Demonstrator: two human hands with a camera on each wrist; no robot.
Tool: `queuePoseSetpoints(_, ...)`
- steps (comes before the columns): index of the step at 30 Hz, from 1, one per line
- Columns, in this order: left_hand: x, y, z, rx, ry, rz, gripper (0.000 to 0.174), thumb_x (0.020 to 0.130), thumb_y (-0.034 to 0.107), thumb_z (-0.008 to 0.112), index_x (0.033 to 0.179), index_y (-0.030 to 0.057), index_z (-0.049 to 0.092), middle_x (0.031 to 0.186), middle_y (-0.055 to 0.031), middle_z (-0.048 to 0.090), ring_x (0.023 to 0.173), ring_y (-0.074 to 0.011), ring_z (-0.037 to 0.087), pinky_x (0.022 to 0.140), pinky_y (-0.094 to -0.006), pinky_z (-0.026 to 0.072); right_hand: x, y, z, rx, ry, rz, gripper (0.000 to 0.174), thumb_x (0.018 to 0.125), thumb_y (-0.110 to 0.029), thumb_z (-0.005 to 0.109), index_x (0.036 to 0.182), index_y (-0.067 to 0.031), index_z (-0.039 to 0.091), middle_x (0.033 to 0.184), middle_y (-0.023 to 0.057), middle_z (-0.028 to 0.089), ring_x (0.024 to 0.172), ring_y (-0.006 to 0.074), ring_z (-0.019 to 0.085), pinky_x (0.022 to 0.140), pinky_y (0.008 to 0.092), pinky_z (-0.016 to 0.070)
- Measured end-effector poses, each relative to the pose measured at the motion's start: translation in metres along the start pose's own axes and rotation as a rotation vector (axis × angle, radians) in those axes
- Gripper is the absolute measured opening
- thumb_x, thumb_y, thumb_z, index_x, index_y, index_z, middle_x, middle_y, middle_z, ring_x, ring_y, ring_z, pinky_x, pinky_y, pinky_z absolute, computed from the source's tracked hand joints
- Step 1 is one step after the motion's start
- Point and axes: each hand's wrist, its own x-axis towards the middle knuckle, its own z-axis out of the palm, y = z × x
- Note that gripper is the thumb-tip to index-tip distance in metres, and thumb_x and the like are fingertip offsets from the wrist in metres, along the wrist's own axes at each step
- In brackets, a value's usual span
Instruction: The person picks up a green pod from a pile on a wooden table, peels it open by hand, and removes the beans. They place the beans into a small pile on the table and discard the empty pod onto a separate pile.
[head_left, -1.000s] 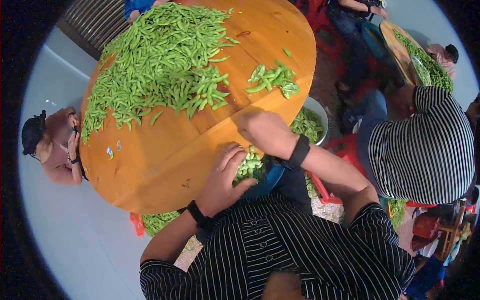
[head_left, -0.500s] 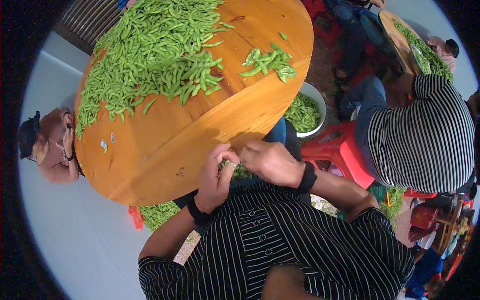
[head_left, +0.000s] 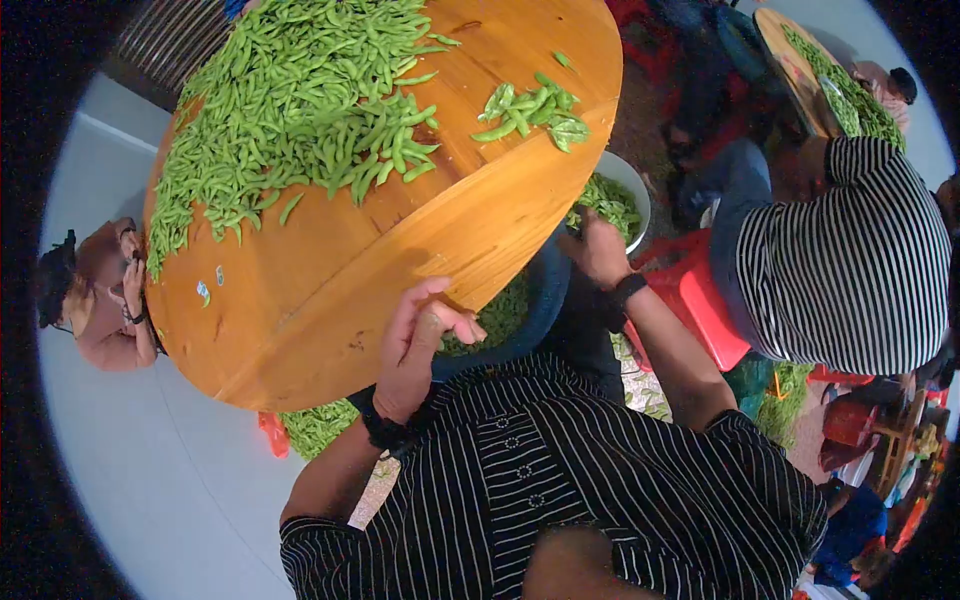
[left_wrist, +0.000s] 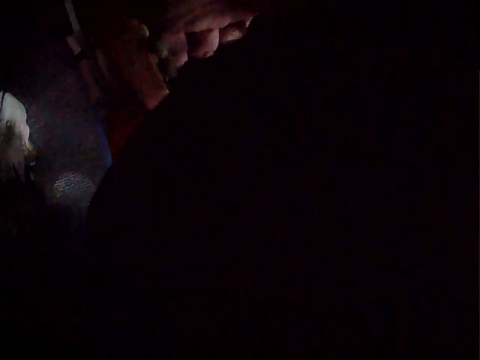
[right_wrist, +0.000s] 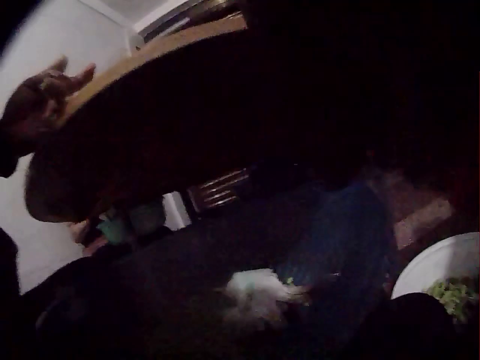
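My left hand (head_left: 408,350) is over the near edge of the round wooden table (head_left: 330,310), fingers loosely bent and thumb apart from them. Below it is a blue basket (head_left: 545,300) with green pods (head_left: 505,310) inside, partly hidden by the table edge and the hand. My right hand (head_left: 603,252) reaches out at the near rim of a white bucket (head_left: 640,185), fingers spread toward the green pods and leaves (head_left: 612,203) in it. The left wrist view is almost black, with dim bent fingers (left_wrist: 202,41) at its top.
A big heap of green soybean pods (head_left: 300,110) covers the far left of the table. A small pile of pods and leaves (head_left: 535,108) lies nearer the bucket. A person in a striped shirt (head_left: 845,260) sits on a red stool (head_left: 695,300) at the right.
My two hands were together over the basket half a second ago. The right one has since moved right and away to the bucket; the left stays near the table edge with its fingers loosened.
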Motion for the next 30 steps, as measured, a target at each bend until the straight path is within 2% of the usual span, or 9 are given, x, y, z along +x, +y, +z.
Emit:
queuePoseSetpoints(3, -0.002, -0.003, 0.0, -0.053, 0.033, -0.02, 0.036, 0.102, 0.024, 0.039, 0.13, 0.0014, 0.038, 0.077, -0.0074, 0.059, 0.081, -0.0248, 0.062, 0.088, -0.0421, 0.0474, 0.008, 0.016, 0.026, 0.05, -0.137, -0.002, 0.057, 0.076, -0.019, 0.069, 0.122, 0.0044, 0.045, 0.086, 0.0269, 0.064, 0.083, 0.0436, 0.062, 0.071, 0.0507, 0.0517)
queuePoseSetpoints(7, -0.001, 0.0, 0.001, -0.115, 0.049, -0.027, 0.036, 0.103, 0.025, 0.036, 0.127, -0.0005, 0.041, 0.082, -0.0091, 0.06, 0.083, -0.024, 0.063, 0.089, -0.0397, 0.0477, -0.009, 0.01, 0.023, 0.201, -0.081, -0.017, 0.062, 0.073, -0.015, 0.068, 0.128, 0.0013, 0.046, 0.088, 0.0276, 0.064, 0.084, 0.0426, 0.064, 0.076, 0.0465, 0.0504)
queuePoseSetpoints(9, -0.002, 0.0, -0.002, -0.117, 0.025, -0.008, 0.035, 0.103, 0.024, 0.035, 0.127, -0.0005, 0.041, 0.086, -0.0099, 0.061, 0.086, -0.0226, 0.063, 0.09, -0.0374, 0.0475, -0.024, 0.007, 0.021, 0.104, -0.113, 0.04, 0.068, 0.073, -0.016, 0.072, 0.13, 0.0017, 0.038, 0.093, 0.0286, 0.064, 0.086, 0.0449, 0.062, 0.073, 0.0503, 0.052)
queuePoseSetpoints(14, 0.001, -0.007, -0.011, -0.157, 0.164, 0.043, 0.031, 0.104, 0.021, 0.033, 0.123, -0.0009, 0.044, 0.087, -0.009, 0.061, 0.089, -0.0231, 0.063, 0.091, -0.0386, 0.0468, -0.078, -0.006, 0.013, 0.143, -0.144, 0.115, 0.083, 0.074, -0.017, 0.072, 0.14, 0.0009, 0.026, 0.089, 0.0269, 0.065, 0.083, 0.045, 0.063, 0.074, 0.0506, 0.0517)
queuePoseSetpoints(16, 0.001, -0.005, -0.009, -0.167, 0.148, 0.067, 0.031, 0.104, 0.021, 0.033, 0.122, -0.0011, 0.044, 0.087, -0.0091, 0.061, 0.09, -0.0234, 0.063, 0.091, -0.0388, 0.0465, -0.09, -0.008, 0.013, 0.196, -0.184, 0.193, 0.083, 0.075, -0.02, 0.072, 0.141, 0.0013, 0.025, 0.091, 0.0276, 0.065, 0.083, 0.0443, 0.063, 0.075, 0.0502, 0.0517)
queuePoseSetpoints(20, -0.001, -0.006, -0.003, -0.156, 0.031, 0.113, 0.03, 0.103, 0.02, 0.036, 0.121, -0.0024, 0.045, 0.089, -0.0099, 0.062, 0.09, -0.0244, 0.063, 0.09, -0.0391, 0.0464, -0.092, -0.008, 0.006, 0.178, -0.179, 0.165, 0.083, 0.076, -0.025, 0.071, 0.14, 0.0015, 0.026, 0.093, 0.0278, 0.065, 0.085, 0.0438, 0.063, 0.075, 0.0499, 0.0515)
queuePoseSetpoints(26, -0.008, 0.009, 0.003, -0.066, -0.131, 0.011, 0.028, 0.101, 0.019, 0.04, 0.119, -0.0019, 0.048, 0.091, -0.0108, 0.062, 0.091, -0.0246, 0.063, 0.09, -0.0395, 0.0467, -0.079, -0.012, -0.03, -0.033, -0.325, 0.109, 0.068, 0.079, -0.026, 0.067, 0.132, 0.0033, 0.037, 0.09, 0.0277, 0.064, 0.085, 0.0446, 0.062, 0.074, 0.051, 0.0506)
queuePoseSetpoints(28, -0.005, 0.014, 0.0, -0.084, -0.104, 0.031, 0.023, 0.098, 0.014, 0.045, 0.116, -0.0004, 0.052, 0.09, -0.0095, 0.063, 0.09, -0.0216, 0.064, 0.086, -0.0358, 0.0487, -0.073, -0.017, -0.039, 0.07, -0.244, -0.087, 0.052, 0.08, -0.02, 0.064, 0.122, 0.004, 0.045, 0.088, 0.029, 0.062, 0.084, 0.0451, 0.061, 0.073, 0.0517, 0.0497)
queuePoseSetpoints(30, 0.002, 0.029, -0.005, 0.176, -0.043, -0.086, 0.017, 0.095, 0.009, 0.051, 0.108, -0.0005, 0.057, 0.088, -0.0076, 0.064, 0.088, -0.0175, 0.064, 0.08, -0.0311, 0.0507, -0.07, -0.043, -0.063, 0.221, -0.213, -0.15, 0.029, 0.078, -0.009, 0.058, 0.103, 0.0034, 0.052, 0.085, 0.0277, 0.062, 0.082, 0.0447, 0.061, 0.071, 0.0504, 0.0488)
